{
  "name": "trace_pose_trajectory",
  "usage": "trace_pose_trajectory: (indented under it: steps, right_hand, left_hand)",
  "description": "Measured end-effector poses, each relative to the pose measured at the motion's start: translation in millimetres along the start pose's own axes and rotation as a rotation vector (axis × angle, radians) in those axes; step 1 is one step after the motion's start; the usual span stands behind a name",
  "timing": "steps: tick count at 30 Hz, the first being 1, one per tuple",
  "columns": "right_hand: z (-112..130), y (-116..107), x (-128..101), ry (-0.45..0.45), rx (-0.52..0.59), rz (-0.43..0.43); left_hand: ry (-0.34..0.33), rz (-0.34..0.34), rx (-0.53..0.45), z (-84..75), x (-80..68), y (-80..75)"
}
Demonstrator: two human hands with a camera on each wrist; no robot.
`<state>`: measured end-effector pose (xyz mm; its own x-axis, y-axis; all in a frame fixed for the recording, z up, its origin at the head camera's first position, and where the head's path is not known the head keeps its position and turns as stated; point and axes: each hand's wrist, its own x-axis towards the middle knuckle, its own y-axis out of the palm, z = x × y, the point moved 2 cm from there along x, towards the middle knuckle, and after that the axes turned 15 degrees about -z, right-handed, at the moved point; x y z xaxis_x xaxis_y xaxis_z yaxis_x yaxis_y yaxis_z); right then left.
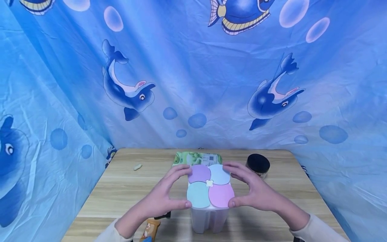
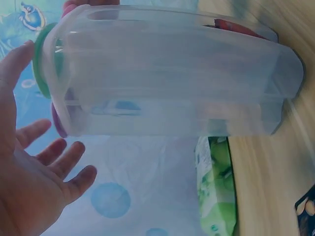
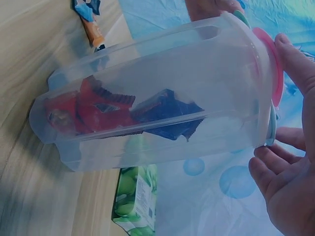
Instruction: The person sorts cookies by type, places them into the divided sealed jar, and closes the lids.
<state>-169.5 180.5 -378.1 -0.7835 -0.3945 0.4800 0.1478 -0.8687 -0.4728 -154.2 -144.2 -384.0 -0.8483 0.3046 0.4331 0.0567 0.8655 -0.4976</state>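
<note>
Container: a clear plastic canister [image 1: 209, 215] with four compartments stands upright near the front edge of the counter [image 1: 127, 188], about midway between its left and right edges.
Lid: four petal-shaped flaps [image 1: 210, 185], purple and pale blue at the back, teal and pink at the front, meeting at a small white cross in the middle.
Contents: the right wrist view shows red and dark blue wrapped pieces [image 3: 123, 110] in one compartment; the left wrist view shows a compartment that looks clear.
Left hand: the left hand [image 1: 164, 195] is spread against the lid's left side, thumb at the teal flap's edge and fingertips at the purple flap; fingers only lightly bent, touching rather than clasping.
Right hand: the right hand [image 1: 254, 190] mirrors it on the right side, thumb at the pink flap's edge, fingers reaching to the pale blue flap, likewise open against the rim.
Writing: a green packet [image 1: 196, 158] lies just behind the canister with a white printed label, too small to read.
Near front-left: a snack wrapper [image 1: 149, 230] in orange and blue lies at the front edge, under the left wrist.
Back-right: a jar with a black lid [image 1: 257, 164] stands behind the right hand.
Back-left: a small pale scrap [image 1: 137, 167] lies well apart, with bare wood around it.
Surround: a blue curtain with dolphins [image 1: 193, 74] closes in the counter's back and both sides.
</note>
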Motion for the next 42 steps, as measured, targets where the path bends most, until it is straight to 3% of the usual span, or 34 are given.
trace_pose_trajectory:
  steps: [8,18,27,33,36,39,42]
  right_hand:
    - [1.5,-2.0,2.2,-0.007,-0.029,0.011]
    - [0.1,-3.4,2.6,0.035,-0.003,0.038]
    - [0.0,-2.9,2.8,0.032,-0.006,0.04]
    - [-2.6,-1.0,2.9,0.026,0.018,0.024]
    - [-3.4,-0.7,2.1,0.029,0.019,0.012]
    - [-4.6,-0.4,1.5,0.047,0.027,0.007]
    - [-5.9,0.0,1.0,0.051,0.027,0.007]
  left_hand:
    - [0.167,0.013,0.128,-20.4,-5.2,-9.1]
    - [0.375,0.009,0.145,-27.9,-2.7,-9.1]
    - [0.475,0.014,0.127,-31.5,3.2,-7.2]
    - [0.428,0.061,0.171,-33.7,5.8,-8.4]
    - [0.5,0.038,0.192,-34.2,8.7,-7.7]
    - [0.615,-0.019,0.21,-32.1,12.5,-7.1]
    - [0.683,-0.075,0.215,-29.3,15.4,-7.0]
